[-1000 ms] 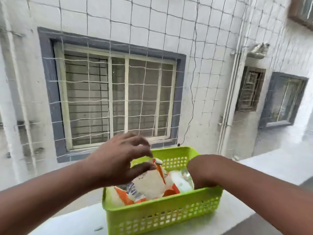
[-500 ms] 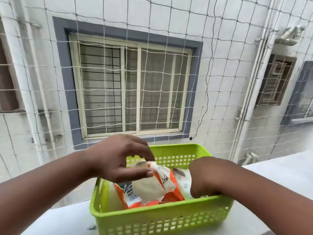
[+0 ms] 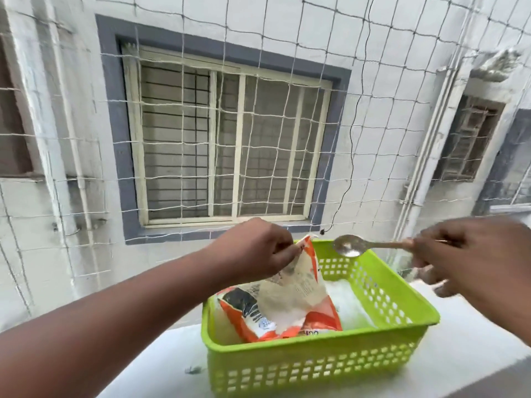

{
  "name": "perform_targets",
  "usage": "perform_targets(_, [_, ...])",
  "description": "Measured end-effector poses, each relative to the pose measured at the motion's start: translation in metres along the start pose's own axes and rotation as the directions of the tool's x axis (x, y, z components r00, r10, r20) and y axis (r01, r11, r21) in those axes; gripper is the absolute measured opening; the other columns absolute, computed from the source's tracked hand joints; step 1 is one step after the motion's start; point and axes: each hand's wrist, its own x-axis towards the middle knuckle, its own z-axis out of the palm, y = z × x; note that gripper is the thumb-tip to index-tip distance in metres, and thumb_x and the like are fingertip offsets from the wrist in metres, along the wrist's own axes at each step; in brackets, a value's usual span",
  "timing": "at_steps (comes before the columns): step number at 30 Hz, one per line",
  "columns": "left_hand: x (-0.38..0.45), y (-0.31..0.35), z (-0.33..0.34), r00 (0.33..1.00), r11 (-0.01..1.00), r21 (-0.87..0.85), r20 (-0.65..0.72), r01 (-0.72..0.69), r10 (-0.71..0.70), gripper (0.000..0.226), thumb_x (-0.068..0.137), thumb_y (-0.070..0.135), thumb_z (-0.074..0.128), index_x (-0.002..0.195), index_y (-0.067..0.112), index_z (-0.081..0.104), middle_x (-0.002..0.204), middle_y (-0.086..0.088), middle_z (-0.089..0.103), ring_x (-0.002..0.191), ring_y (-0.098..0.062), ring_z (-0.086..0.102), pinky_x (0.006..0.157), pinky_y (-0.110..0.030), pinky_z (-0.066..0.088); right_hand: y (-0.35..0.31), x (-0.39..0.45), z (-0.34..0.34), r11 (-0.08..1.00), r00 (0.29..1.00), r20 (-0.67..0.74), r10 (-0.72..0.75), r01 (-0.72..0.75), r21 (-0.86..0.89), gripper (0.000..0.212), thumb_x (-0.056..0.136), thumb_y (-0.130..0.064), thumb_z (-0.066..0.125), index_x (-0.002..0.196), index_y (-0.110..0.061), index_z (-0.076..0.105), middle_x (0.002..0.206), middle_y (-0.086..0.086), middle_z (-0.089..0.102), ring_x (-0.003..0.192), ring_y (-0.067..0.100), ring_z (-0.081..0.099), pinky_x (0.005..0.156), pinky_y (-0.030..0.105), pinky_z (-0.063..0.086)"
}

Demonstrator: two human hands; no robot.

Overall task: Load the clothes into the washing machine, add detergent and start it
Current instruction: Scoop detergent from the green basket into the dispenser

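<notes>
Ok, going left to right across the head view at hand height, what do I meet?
Left hand pinching the orange-and-white detergent bag → metal spoon above the lime-green plastic basket → right hand on the spoon's handle.

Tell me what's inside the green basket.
Inside the green basket sits an orange-and-white detergent packet, its top pinched by the left hand, and something white beside it. Whatever lies beneath the packet is covered.

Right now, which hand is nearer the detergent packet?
Left. The left hand pinches the detergent packet at its top corner; the right hand is off to the right, holding a spoon.
</notes>
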Motion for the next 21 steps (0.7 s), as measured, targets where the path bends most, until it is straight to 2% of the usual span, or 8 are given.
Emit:
perform_targets(2, [0.000,-0.001,0.000,1.000,0.999,-0.034,-0.023,0.017,-0.018,0.032,0.093,0.042,0.053,0.084,0.016,0.070,0.060,0.005,0.053,0.056,-0.017,0.047,0.051,-0.029,0.037,-0.006,-0.014,0.003,0.983,0.996,0.065,0.056,-0.066,0.174,0.019,0.080,-0.017,0.073,0.067,-0.031,0.074,0.058,0.005,0.070,0.045,0.018,0.063,0.052,0.039,0.054])
perform_targets(4, [0.000,-0.001,-0.001,0.998,0.997,-0.064,-0.054,0.038,-0.041,0.027,0.093,0.041,0.056,0.088,0.020,0.072,0.056,0.010,0.048,0.051,-0.009,0.045,0.048,-0.026,0.034,-0.018,-0.026,0.015,0.977,0.988,0.136,0.069,-0.095,0.190,0.019,0.078,-0.014,0.074,0.065,-0.027,0.074,0.057,0.006,0.069,0.042,0.014,0.061,0.049,0.034,0.051])
perform_targets(6, [0.000,-0.001,-0.001,0.996,0.994,-0.102,-0.062,0.051,-0.057,0.023,0.091,0.040,0.058,0.091,0.022,0.072,0.058,0.011,0.053,0.053,-0.007,0.047,0.047,-0.022,0.034,-0.029,-0.031,0.034,0.988,0.979,0.189,0.075,-0.098,0.116,0.017,0.080,-0.014,0.073,0.064,-0.020,0.074,0.058,0.004,0.070,0.046,0.013,0.064,0.050,0.035,0.054])
perform_targets(9, [0.000,-0.002,-0.001,0.995,0.987,-0.151,-0.075,0.050,-0.062,0.019,0.090,0.038,0.061,0.093,0.023,0.071,0.075,0.006,0.069,0.062,-0.010,0.054,0.054,-0.024,0.040,-0.035,-0.026,0.065,0.986,0.982,0.186,0.024,0.007,-0.169,0.018,0.084,-0.021,0.067,0.067,-0.022,0.070,0.062,0.000,0.070,0.061,0.016,0.068,0.065,0.038,0.057])
perform_targets(12, [-0.001,-0.003,0.000,0.992,0.985,-0.164,-0.106,0.048,-0.066,0.017,0.089,0.037,0.062,0.095,0.023,0.071,0.083,0.005,0.071,0.066,-0.011,0.053,0.057,-0.026,0.042,-0.038,-0.020,0.087,0.929,0.980,0.197,-0.017,0.089,-0.360,0.018,0.088,-0.026,0.059,0.071,-0.026,0.067,0.068,-0.003,0.068,0.067,0.015,0.064,0.063,0.027,0.050])
perform_targets(16, [0.000,-0.004,0.002,0.994,0.989,-0.148,-0.100,0.029,-0.044,0.018,0.090,0.037,0.060,0.097,0.024,0.071,0.087,0.004,0.071,0.074,-0.015,0.059,0.059,-0.026,0.043,-0.043,-0.014,0.101,0.856,0.973,0.230,-0.036,0.148,-0.495,0.017,0.089,-0.025,0.055,0.091,-0.025,0.072,0.086,-0.004,0.070,0.084,0.019,0.062,0.062,0.027,0.039])
perform_targets(19, [0.001,-0.004,0.002,0.995,0.988,-0.156,-0.092,0.014,-0.028,0.019,0.090,0.037,0.060,0.097,0.023,0.070,0.087,0.002,0.071,0.079,-0.018,0.063,0.065,-0.032,0.051,-0.044,-0.009,0.108,0.873,0.953,0.302,0.031,0.122,-0.473,0.017,0.085,-0.016,0.060,0.090,-0.022,0.074,0.080,-0.002,0.069,0.077,0.019,0.063,0.058,0.025,0.042])
perform_targets(21, [0.001,-0.005,0.002,0.996,0.987,-0.162,-0.086,0.009,-0.023,0.019,0.090,0.038,0.060,0.097,0.023,0.070,0.085,0.002,0.071,0.078,-0.018,0.063,0.064,-0.032,0.051,-0.044,-0.006,0.110,0.876,0.934,0.351,0.063,0.116,-0.467,0.017,0.085,-0.014,0.061,0.091,-0.021,0.076,0.085,0.000,0.072,0.081,0.020,0.065,0.064,0.026,0.048])
